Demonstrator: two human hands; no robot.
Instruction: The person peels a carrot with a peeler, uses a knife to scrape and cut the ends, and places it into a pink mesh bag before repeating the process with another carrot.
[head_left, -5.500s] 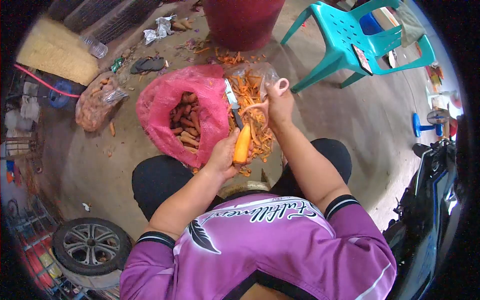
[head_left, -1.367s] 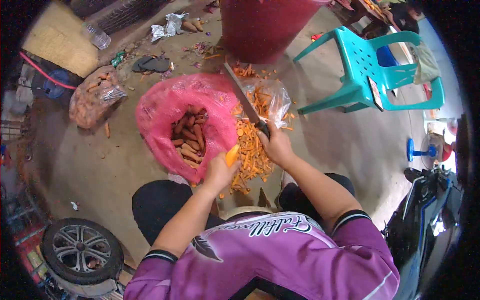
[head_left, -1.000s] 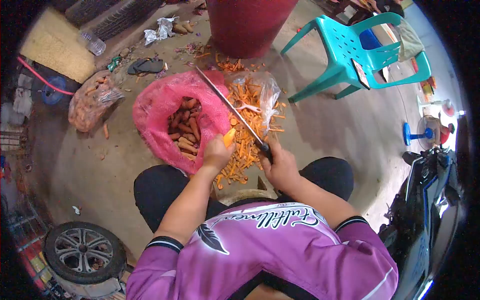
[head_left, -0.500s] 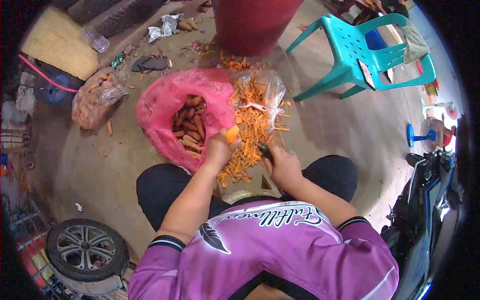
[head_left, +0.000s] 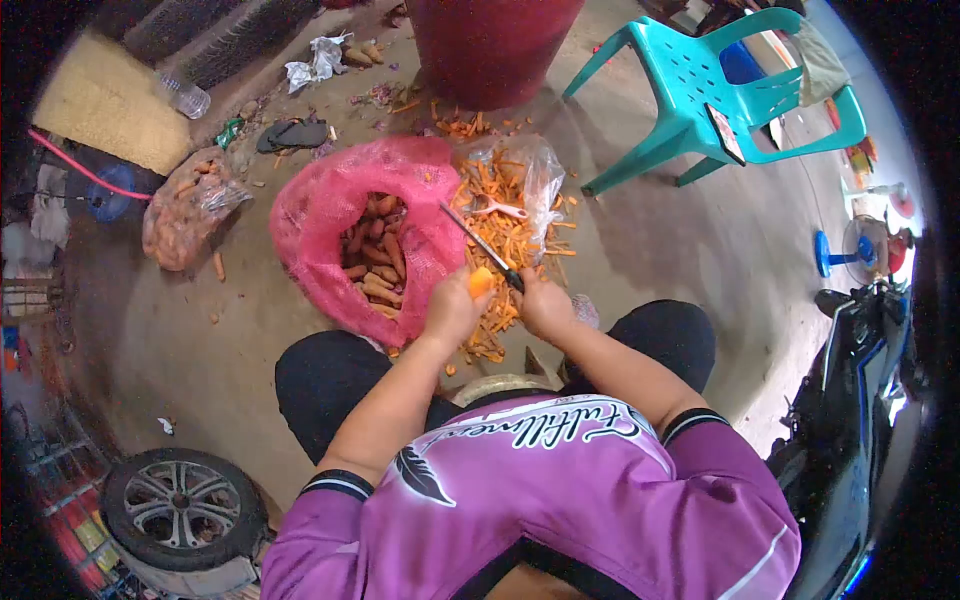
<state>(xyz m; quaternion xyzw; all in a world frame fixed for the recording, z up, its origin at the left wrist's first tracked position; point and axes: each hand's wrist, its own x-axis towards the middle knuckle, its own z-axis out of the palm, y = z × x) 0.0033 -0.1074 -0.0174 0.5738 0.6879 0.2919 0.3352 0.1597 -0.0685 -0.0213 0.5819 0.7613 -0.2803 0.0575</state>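
Note:
My left hand (head_left: 456,308) is closed around a peeled orange sweet potato piece (head_left: 482,281). A knife (head_left: 482,243) with a dark handle is gripped in my right hand (head_left: 546,306); its blade points up and left, passing just beyond the piece. Below the hands, cut orange sticks (head_left: 493,325) lie in a heap on a clear plastic sheet (head_left: 541,165). On the heap rests a pale pink peeler (head_left: 499,208). Left of it, an open pink mesh sack (head_left: 310,215) holds several reddish-brown sweet potatoes (head_left: 378,245).
A large red tub (head_left: 495,50) stands beyond the heap, and a green plastic chair (head_left: 690,100) is at the right. A clear bag of tubers (head_left: 185,215) and a dark slipper (head_left: 292,135) lie left. A wheel (head_left: 183,508) and a motorcycle (head_left: 850,400) flank me.
My right hand has come up and inward, and the knife blade now shows, lifted across the heap toward the sack. My left hand with the piece has shifted slightly right and nearer my body.

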